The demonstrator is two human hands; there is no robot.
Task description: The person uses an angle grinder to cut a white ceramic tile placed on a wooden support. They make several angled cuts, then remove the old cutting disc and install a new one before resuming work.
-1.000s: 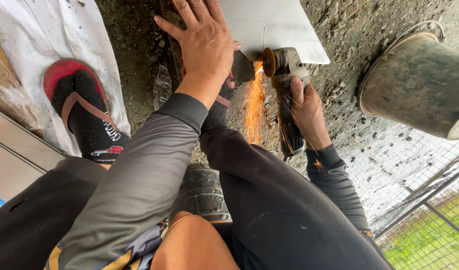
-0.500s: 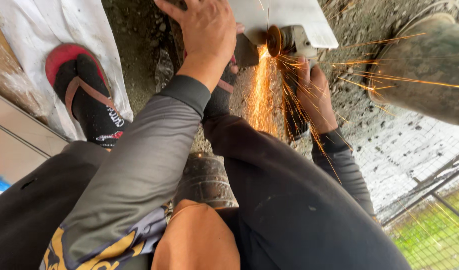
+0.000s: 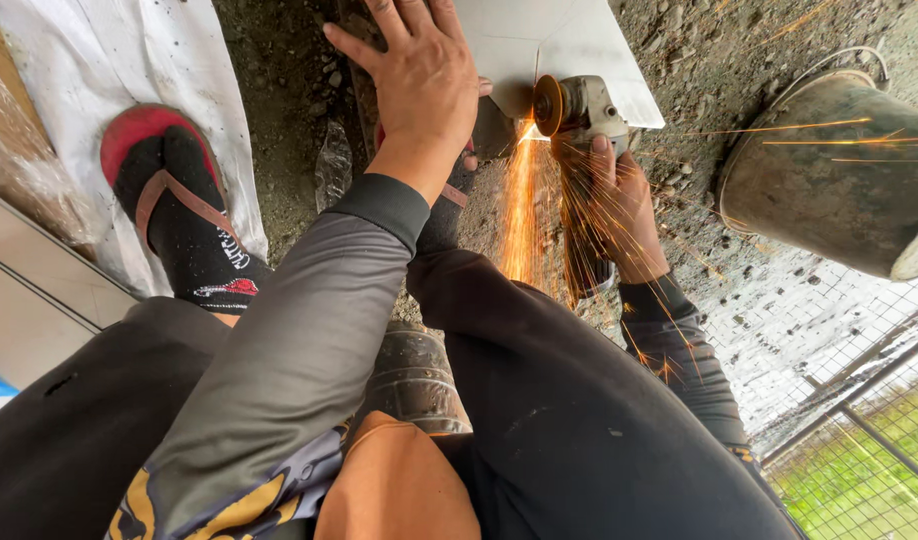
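Grinder (image 3: 577,108), gripped in the right hand (image 3: 619,205), cuts the white sheet (image 3: 539,45) on the ground; the left hand (image 3: 429,85), flat nearby, risks sparks or a slipping disc.

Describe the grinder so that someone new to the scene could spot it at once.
Find the pale flat sheet lying on the gravel at the top of the view. At its near edge, the right hand holds a grey grinder beside the left hand pressed on the sheet. Its orange disc throws sparks, which nothing else there does.
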